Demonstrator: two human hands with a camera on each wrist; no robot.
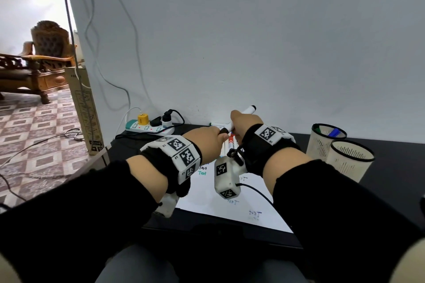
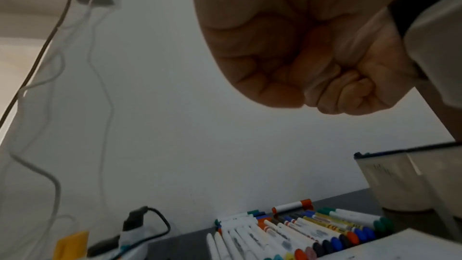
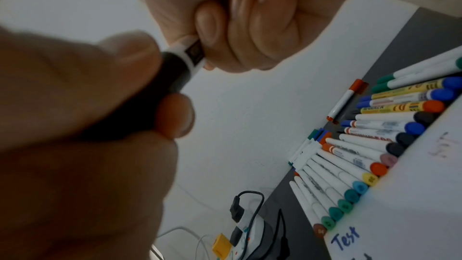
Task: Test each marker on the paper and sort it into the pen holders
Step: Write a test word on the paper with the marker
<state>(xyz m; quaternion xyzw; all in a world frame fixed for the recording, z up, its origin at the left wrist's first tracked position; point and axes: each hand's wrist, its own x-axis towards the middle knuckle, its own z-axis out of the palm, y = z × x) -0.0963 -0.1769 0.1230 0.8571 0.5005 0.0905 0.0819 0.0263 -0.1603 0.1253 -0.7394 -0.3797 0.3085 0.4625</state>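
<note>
Now the black-capped marker (image 1: 239,119) is held above the table, over the row of markers (image 2: 300,232): its barrel is gripped by the right hand (image 1: 247,125), its cap pinched by the left hand (image 1: 212,138). The long axis runs between the fists, so the cap looks set to be pulled leftward.

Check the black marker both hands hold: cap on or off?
On. The black cap sits flush against the marker barrel; left hand pinches the cap, right hand grips the barrel.

"Test" handwritten in blue on paper (image 3: 412,195) at its marker-side edge (also teal "Test" in head view); other scrawls and marker labels too blurred.
</note>
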